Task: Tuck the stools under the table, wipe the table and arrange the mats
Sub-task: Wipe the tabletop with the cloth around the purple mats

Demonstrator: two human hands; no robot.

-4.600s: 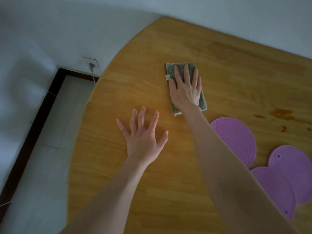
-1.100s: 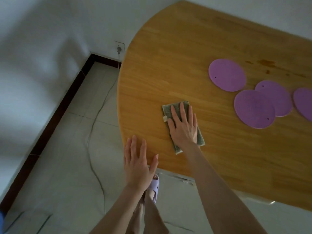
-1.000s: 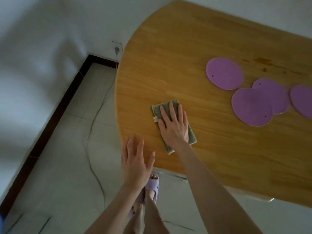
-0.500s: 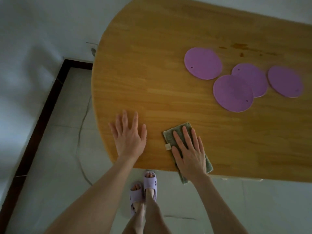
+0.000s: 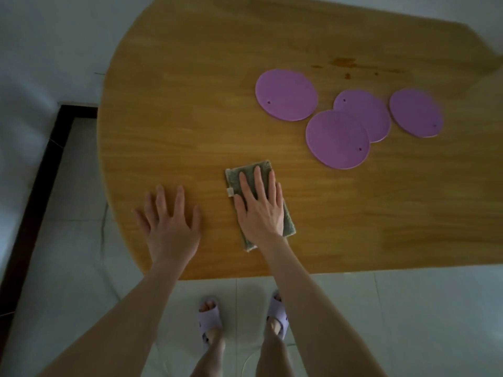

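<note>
A grey-green cloth lies on the wooden table close to its near edge. My right hand presses flat on the cloth with its fingers stretched out. My left hand rests flat on the bare wood to the left of the cloth, fingers spread, holding nothing. Several round purple mats lie beyond the cloth on the right: one on its own, one overlapping another, and one furthest right. No stool is in view.
Dark brown stains mark the wood beyond the mats. My feet in purple slippers stand on the pale tiled floor below the table's near edge. A dark skirting board runs along the white wall on the left.
My right hand has slid the cloth from the table's near edge further onto the wood. My left hand stays flat near the edge. The view has shifted, showing more of the table's right side.
</note>
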